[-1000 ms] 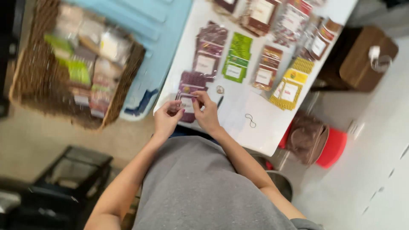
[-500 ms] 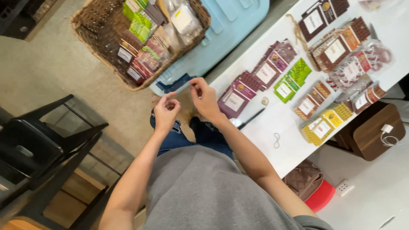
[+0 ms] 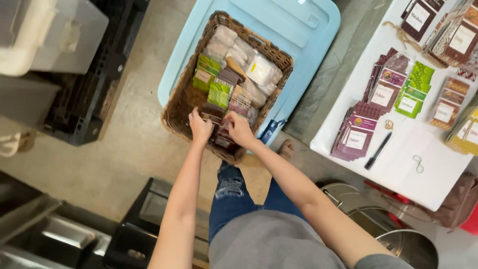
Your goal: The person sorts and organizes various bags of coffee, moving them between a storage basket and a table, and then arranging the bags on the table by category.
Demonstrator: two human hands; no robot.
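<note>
A wicker basket (image 3: 175, 113) full of small packets stands on a light blue plastic lid (image 3: 298, 30) on the floor. Green packets (image 3: 215, 84), clear pale ones (image 3: 259, 69) and dark red-brown ones (image 3: 225, 142) fill it. My left hand (image 3: 200, 125) and my right hand (image 3: 240, 129) both reach into the basket's near end. Each pinches one side of a dark packet (image 3: 213, 112) that lies between them on top of the others. My forearms stretch out over my knees in blue jeans.
At the right, a white table (image 3: 398, 164) carries rows of purple (image 3: 356, 137), green (image 3: 413, 92) and brown (image 3: 445, 107) packets, a black pen (image 3: 378, 150) and a loop of string (image 3: 417, 163). Steel pots (image 3: 398, 239) stand under it. A black crate (image 3: 84, 94) is on the left, a dark stool (image 3: 144, 224) below.
The view has swung from the table to the basket. My hands left the purple packets on the table, moved left and down, and now grip a packet inside the basket.
</note>
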